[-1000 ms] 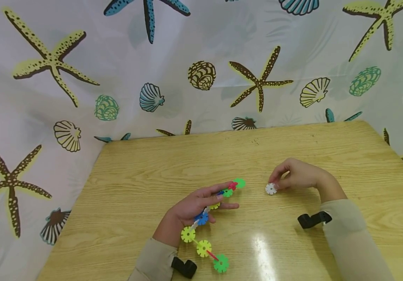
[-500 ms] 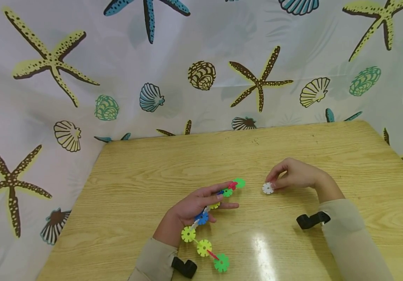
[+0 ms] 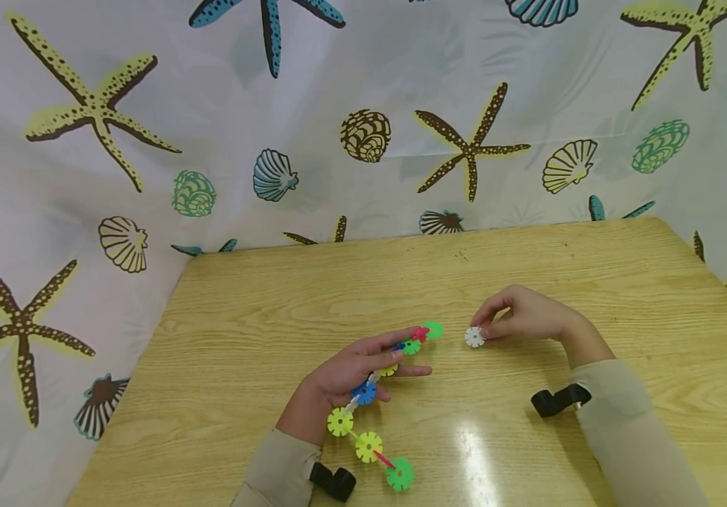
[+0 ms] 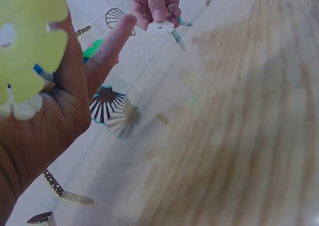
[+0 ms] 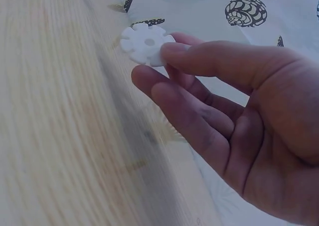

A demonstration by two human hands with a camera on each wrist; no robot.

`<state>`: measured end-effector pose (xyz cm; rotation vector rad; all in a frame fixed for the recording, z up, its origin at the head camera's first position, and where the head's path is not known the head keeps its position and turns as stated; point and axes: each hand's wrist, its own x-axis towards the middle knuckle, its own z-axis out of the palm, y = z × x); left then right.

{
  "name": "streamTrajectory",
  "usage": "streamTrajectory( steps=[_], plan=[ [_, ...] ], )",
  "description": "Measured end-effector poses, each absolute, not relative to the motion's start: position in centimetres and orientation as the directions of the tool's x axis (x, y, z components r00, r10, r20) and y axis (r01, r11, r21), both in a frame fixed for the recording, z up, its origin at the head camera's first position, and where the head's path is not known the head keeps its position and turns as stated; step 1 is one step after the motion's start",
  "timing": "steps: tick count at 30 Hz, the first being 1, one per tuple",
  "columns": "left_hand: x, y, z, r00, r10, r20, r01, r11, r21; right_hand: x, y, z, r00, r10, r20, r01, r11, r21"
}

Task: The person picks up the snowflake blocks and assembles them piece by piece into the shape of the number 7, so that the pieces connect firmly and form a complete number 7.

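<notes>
In the head view my left hand (image 3: 344,370) holds a chain of interlocking notched plastic discs (image 3: 368,454) between thumb and fingers. The chain bends from a green disc (image 3: 433,329) past the fingertips, through red, blue, yellow and white ones, to a green disc (image 3: 399,480) hanging by the wrist. My right hand (image 3: 528,313) pinches a single white notched disc (image 5: 137,42) between thumb and index finger. That white disc faces the chain's far end, apart from it. A yellow disc (image 4: 40,52) fills the near corner of the left wrist view.
Both hands are above a wooden table (image 3: 262,303). A white curtain (image 3: 224,127) printed with starfish and shells stands behind it and along its sides. A black wrist mount (image 3: 333,482) sits on the left sleeve, another mount (image 3: 560,400) on the right.
My right hand has moved slightly left with the white disc, narrowing the gap to the chain's green end. The left hand and its chain have stayed nearly still.
</notes>
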<state>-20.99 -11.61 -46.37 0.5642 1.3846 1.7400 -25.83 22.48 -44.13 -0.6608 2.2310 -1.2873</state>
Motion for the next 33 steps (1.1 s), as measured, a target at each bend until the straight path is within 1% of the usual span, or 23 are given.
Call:
streamTrajectory(
  steps=[11,17,25,33],
  plan=[
    [-21.1,-11.7,-46.3,-0.554,0.819,-0.148,-0.332,-0.055,0.942,-25.7,21.4,-44.2,-0.797,-0.593,-0.113,-0.188,0.421,-0.887],
    [-21.0,-11.6,-46.2,-0.561,0.815,-0.144,-0.324,-0.056,0.944,-25.7,21.0,-44.3,-0.813,-0.569,-0.120,-0.163,0.422,-0.892],
    [-20.9,-11.6,-46.1,-0.558,0.817,-0.146,-0.342,-0.066,0.937,-25.7,20.6,-44.5,-0.814,-0.572,-0.102,-0.143,0.367,-0.919],
    [-20.9,-11.6,-46.1,-0.556,0.818,-0.144,-0.342,-0.067,0.937,-25.6,20.1,-44.6,-0.834,-0.547,-0.070,-0.146,0.341,-0.928]
  ],
)
